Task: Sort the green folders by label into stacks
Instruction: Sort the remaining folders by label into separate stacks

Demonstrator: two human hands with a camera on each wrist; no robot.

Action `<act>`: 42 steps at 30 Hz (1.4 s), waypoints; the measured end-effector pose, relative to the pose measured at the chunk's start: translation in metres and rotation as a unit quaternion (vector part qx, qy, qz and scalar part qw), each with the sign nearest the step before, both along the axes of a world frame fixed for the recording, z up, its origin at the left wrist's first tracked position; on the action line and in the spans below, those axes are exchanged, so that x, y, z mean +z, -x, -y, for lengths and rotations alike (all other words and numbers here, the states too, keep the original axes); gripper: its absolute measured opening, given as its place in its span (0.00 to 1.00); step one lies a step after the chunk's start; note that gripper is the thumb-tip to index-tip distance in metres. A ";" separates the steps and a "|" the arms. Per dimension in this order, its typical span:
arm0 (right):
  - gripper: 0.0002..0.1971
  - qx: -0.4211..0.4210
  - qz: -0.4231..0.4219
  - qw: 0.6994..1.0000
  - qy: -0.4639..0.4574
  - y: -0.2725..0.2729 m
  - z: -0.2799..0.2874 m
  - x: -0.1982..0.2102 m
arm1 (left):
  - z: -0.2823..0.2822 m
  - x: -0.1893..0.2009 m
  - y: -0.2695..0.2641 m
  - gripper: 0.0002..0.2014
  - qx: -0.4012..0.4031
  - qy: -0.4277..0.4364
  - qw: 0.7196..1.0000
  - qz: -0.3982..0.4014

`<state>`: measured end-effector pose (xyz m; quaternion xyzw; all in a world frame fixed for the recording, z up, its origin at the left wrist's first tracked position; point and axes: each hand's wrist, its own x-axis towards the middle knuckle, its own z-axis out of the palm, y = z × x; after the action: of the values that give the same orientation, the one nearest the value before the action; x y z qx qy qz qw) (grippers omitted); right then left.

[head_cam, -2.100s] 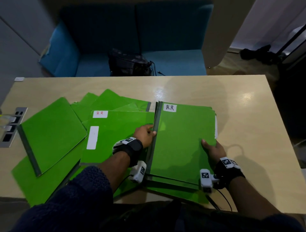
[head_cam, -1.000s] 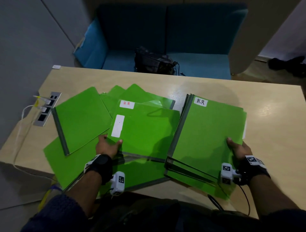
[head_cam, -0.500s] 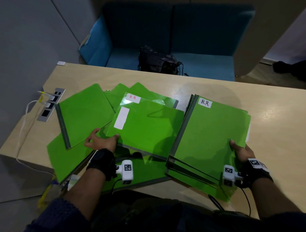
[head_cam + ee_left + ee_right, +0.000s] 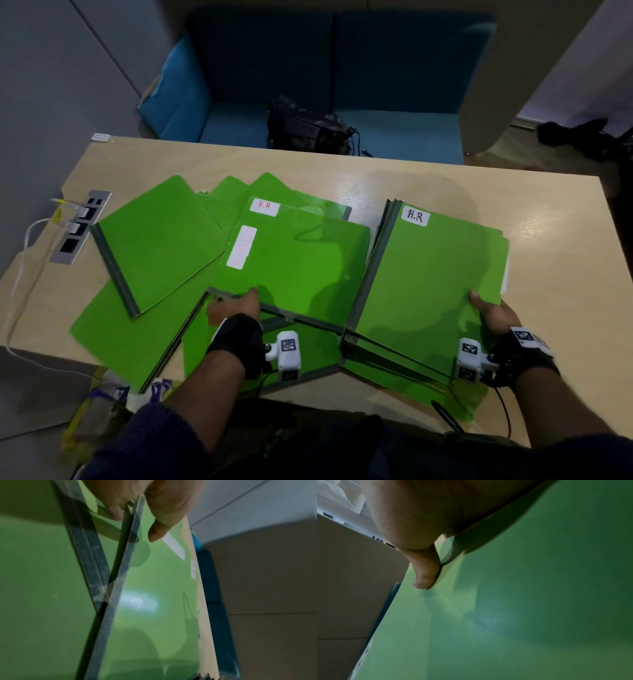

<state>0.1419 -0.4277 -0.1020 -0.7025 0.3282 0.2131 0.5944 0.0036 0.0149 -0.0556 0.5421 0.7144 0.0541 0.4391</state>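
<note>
A stack of green folders point(image 4: 431, 274) with a black "H.R" label on top lies at the right of the table. My right hand point(image 4: 493, 313) grips its near right corner, thumb point(image 4: 426, 572) on the top cover point(image 4: 522, 615). In the middle, a green folder with a red "H.R" label point(image 4: 294, 253) and a blank white sticker sits tilted on the loose pile. My left hand point(image 4: 236, 306) pinches its grey spine near the left corner, thumb point(image 4: 159, 524) on the cover point(image 4: 154, 601), fingers underneath. More green folders point(image 4: 154, 236) lie scattered at the left.
The wooden table point(image 4: 548, 240) has bare surface at the far side and right. A power socket panel point(image 4: 80, 226) with plugged cables sits at the left edge. A dark bag point(image 4: 308, 126) rests on the blue sofa point(image 4: 394, 85) behind the table.
My left hand left the right stack's spine, moved to the red-labelled folder's near corner, took hold of its spine and lifted that edge slightly. My right hand stayed on the stack's corner.
</note>
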 end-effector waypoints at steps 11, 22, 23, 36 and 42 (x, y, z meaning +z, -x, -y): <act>0.22 -0.032 0.008 0.999 -0.003 0.011 0.014 0.008 | 0.016 0.015 -0.045 0.28 -0.081 0.068 0.982 0.159; 0.30 -0.017 0.005 1.000 0.015 0.010 0.022 0.002 | 0.031 0.139 -0.114 0.10 -0.158 -0.099 0.888 0.421; 0.30 -0.015 0.008 1.000 0.017 0.011 0.022 0.003 | 0.027 0.142 -0.117 0.13 -0.134 -0.097 0.887 0.432; 0.28 0.004 0.020 0.999 0.046 0.014 0.017 0.017 | 0.003 -0.035 -0.039 0.20 0.073 0.178 0.962 0.195; 0.27 0.006 0.013 0.999 0.046 0.015 0.012 0.024 | 0.038 -0.018 -0.016 0.39 0.058 0.165 0.979 0.100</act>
<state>0.1272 -0.4394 -0.0783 -0.7339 0.3260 0.1924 0.5640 0.0195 -0.0229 -0.0735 0.4113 0.6965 0.0144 0.5878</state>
